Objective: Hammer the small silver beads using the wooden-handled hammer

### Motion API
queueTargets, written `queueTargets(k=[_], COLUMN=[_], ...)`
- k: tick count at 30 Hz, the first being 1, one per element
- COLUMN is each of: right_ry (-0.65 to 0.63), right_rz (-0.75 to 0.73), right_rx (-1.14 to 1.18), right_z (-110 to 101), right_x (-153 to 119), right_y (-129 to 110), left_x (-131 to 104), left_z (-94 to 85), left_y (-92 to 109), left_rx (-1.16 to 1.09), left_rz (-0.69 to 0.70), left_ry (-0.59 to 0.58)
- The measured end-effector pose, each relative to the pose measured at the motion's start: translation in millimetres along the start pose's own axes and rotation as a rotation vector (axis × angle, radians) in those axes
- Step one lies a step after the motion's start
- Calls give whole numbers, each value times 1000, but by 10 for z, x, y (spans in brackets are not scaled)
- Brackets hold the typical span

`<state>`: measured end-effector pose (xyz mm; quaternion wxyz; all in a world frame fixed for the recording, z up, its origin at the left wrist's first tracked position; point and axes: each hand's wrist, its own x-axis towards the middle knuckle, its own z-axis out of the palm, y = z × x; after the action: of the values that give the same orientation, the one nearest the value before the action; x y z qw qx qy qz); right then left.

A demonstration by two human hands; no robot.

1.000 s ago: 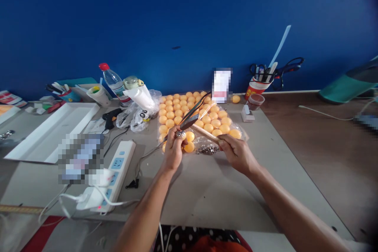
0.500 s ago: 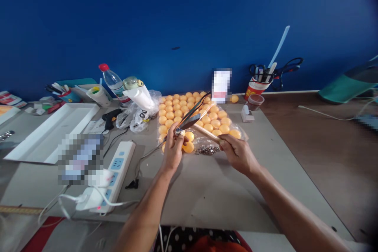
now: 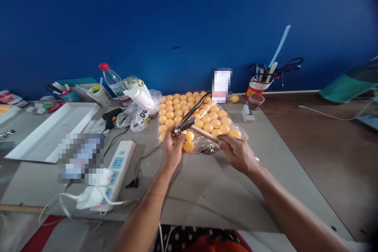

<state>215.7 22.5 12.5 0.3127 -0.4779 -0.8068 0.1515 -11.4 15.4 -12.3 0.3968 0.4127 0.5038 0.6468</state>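
Observation:
My right hand (image 3: 238, 151) is wrapped round the wooden handle of a hammer (image 3: 203, 132), its metal head angled up to the left. The head's shiny round end sits right at the fingertips of my left hand (image 3: 173, 147). Those fingers are closed, but what they pinch is hidden behind the hammer head. Beyond both hands lies a clear plastic bag of orange balls (image 3: 177, 113). Two loose-looking orange balls (image 3: 189, 146) show beside my left thumb. Between the hands, a small heap of shiny metal pieces (image 3: 208, 149) rests at the bag's near edge.
On the left are a white power strip (image 3: 121, 161) with plugs, a blurred-out phone (image 3: 82, 155), a white tray (image 3: 53, 134), a glue gun (image 3: 112, 117) and a bottle (image 3: 113, 82). A tool cup (image 3: 256, 86) and a small white box (image 3: 247, 114) stand at the right.
The hammer head has shifted slightly left and down toward my left fingertips. My left hand has moved a little left; my right hand keeps its grip on the handle.

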Motion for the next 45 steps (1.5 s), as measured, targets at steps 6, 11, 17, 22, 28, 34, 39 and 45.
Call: queueTargets(k=[6, 11, 17, 22, 28, 34, 39, 45], right_ry=[50, 15, -11, -9, -23, -35, -1, -88], right_rz=[-36, -5, 10, 64, 56, 34, 45, 51], right_rx=[63, 27, 54, 98, 82, 75, 98, 50], right_z=[-9, 0, 14, -14, 5, 46, 15, 10], right_x=[6, 2, 7, 33, 20, -11, -7, 25], right_y=[-8, 7, 16, -19, -14, 8, -22, -54], left_x=[7, 7, 21, 32, -5, -21, 0, 7], left_z=[29, 17, 3, 2, 37, 31, 22, 23], left_y=[26, 16, -7, 23, 78, 87, 40, 20], left_rx=[-42, -18, -6, 55, -26, -54, -134, -113], left_rz=[18, 38, 72, 115, 40, -7, -62, -61], left_ry=[9, 32, 40, 78, 37, 11, 18, -7])
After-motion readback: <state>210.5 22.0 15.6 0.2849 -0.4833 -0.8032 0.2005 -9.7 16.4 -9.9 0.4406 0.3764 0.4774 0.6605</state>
